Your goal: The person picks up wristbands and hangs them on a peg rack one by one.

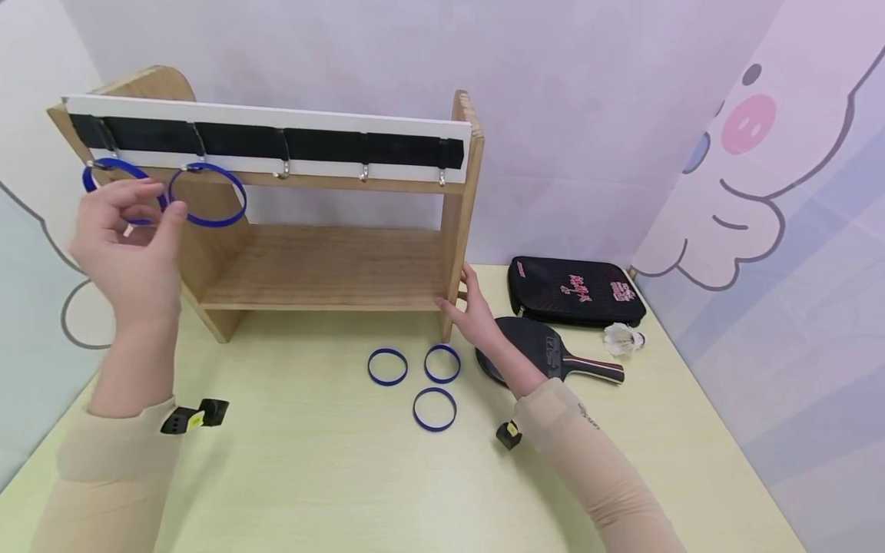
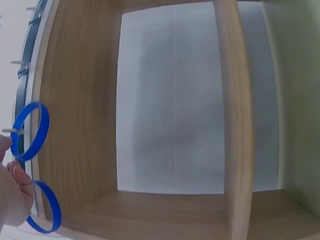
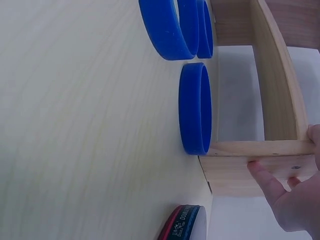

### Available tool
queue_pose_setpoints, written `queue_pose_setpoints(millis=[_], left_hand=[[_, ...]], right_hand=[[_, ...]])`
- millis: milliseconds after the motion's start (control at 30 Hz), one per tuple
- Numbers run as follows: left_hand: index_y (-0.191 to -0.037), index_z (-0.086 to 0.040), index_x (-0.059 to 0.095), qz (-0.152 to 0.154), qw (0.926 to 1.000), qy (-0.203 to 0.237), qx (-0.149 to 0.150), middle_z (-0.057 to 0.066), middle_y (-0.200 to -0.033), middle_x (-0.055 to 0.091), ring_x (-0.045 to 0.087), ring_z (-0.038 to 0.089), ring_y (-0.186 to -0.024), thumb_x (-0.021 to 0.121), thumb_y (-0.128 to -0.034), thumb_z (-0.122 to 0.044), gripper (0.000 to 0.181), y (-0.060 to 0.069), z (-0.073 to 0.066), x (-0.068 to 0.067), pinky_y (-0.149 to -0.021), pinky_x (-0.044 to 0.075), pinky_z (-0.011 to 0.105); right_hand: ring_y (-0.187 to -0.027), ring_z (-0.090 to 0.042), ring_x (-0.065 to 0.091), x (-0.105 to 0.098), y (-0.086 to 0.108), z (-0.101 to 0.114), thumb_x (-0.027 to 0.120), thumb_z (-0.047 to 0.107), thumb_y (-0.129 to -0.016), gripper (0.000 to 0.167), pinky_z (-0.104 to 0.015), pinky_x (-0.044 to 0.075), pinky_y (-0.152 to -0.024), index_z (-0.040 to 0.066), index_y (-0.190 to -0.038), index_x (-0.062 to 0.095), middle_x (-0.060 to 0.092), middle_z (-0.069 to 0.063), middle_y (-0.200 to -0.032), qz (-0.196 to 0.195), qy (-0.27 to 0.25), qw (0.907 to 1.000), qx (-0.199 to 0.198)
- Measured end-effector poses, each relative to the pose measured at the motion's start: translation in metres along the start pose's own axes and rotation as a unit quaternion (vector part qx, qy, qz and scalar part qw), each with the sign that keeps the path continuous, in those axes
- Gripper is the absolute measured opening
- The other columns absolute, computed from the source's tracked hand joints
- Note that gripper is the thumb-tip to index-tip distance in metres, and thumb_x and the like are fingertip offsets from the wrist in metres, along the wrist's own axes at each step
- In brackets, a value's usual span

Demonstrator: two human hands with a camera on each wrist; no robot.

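Note:
A wooden shelf (image 1: 332, 265) carries a hook rail (image 1: 228, 140) along its top front. Two blue rings hang from its leftmost hooks: the outer ring (image 1: 124, 164) and the inner ring (image 1: 220, 223). Beside them is my left hand (image 1: 127, 223), thumb and index finger apart near the inner ring's edge. Its other fingers bend loosely, and the hand partly covers the outer ring. My right hand (image 1: 475, 311) holds the shelf's right side panel (image 3: 250, 148), thumb at the front edge and fingers along the outer face. Three blue rings lie on the table before the shelf, one of them (image 1: 434, 408) nearest me.
Right of the shelf are a black table tennis bat (image 1: 528, 346), partly behind my right forearm, a black zip case (image 1: 574, 292) and a white shuttlecock (image 1: 622, 339). Three hooks on the rail's right part, such as the middle hook (image 1: 283, 170), hold nothing. A wall (image 1: 567, 153) stands behind.

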State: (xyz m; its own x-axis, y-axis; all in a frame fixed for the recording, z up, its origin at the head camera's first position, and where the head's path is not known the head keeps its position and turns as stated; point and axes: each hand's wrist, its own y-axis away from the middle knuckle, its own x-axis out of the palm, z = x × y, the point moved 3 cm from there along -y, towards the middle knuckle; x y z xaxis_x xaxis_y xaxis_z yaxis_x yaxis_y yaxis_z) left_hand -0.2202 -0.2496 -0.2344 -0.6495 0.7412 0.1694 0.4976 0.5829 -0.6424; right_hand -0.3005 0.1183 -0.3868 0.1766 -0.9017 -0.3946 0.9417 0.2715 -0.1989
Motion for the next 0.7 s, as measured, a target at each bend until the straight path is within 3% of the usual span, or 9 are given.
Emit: queue_pose_setpoints(millis=[167, 367, 533, 700], left_hand=[[-0.099, 0.002, 0.07, 0.033, 0.9982, -0.017, 0.047, -0.007, -0.104, 0.058, 0.055, 0.002, -0.075, 0.071, -0.0811, -0.005, 0.019, 0.021, -0.011, 0.01, -0.065, 0.044, 0.013], [-0.1, 0.007, 0.068, 0.103, 0.9882, -0.052, 0.101, -0.017, -0.104, 0.057, 0.055, 0.0, -0.076, 0.069, -0.0818, -0.001, 0.02, 0.042, -0.004, 0.02, -0.065, 0.043, 0.011], [-0.099, 0.003, 0.069, 0.166, 0.976, -0.062, 0.127, -0.005, -0.106, 0.061, 0.055, 0.002, -0.077, 0.071, -0.0794, 0.004, 0.02, 0.061, 0.003, 0.035, -0.063, 0.043, 0.01], [-0.099, 0.003, 0.068, 0.242, 0.9536, -0.078, 0.162, 0.013, -0.103, 0.064, 0.053, 0.004, -0.072, 0.072, -0.0778, 0.006, 0.021, 0.083, 0.01, 0.049, -0.059, 0.042, 0.009]], right_hand=[[-0.123, -0.037, 0.046, 0.001, -0.006, -0.014, 0.063, 0.021, -0.091, 0.079, -0.048, 0.052, -0.086, 0.029, -0.149, 0.01, 0.024, -0.011, -0.151, -0.021, 0.015, 0.9997, -0.004], [-0.109, -0.033, 0.056, 0.0, -0.006, -0.008, 0.068, 0.019, -0.088, 0.078, -0.041, 0.057, -0.076, 0.023, -0.148, 0.018, 0.036, -0.013, -0.146, -0.052, 0.066, 0.9959, -0.033], [-0.103, -0.031, 0.058, -0.003, -0.005, -0.005, 0.069, 0.017, -0.086, 0.078, -0.038, 0.057, -0.074, 0.017, -0.146, 0.021, 0.038, -0.014, -0.143, -0.059, 0.079, 0.9944, -0.04], [-0.103, -0.031, 0.059, -0.005, -0.006, -0.004, 0.069, 0.017, -0.086, 0.078, -0.039, 0.057, -0.074, 0.02, -0.146, 0.02, 0.039, -0.015, -0.142, -0.051, 0.079, 0.9949, -0.037]])
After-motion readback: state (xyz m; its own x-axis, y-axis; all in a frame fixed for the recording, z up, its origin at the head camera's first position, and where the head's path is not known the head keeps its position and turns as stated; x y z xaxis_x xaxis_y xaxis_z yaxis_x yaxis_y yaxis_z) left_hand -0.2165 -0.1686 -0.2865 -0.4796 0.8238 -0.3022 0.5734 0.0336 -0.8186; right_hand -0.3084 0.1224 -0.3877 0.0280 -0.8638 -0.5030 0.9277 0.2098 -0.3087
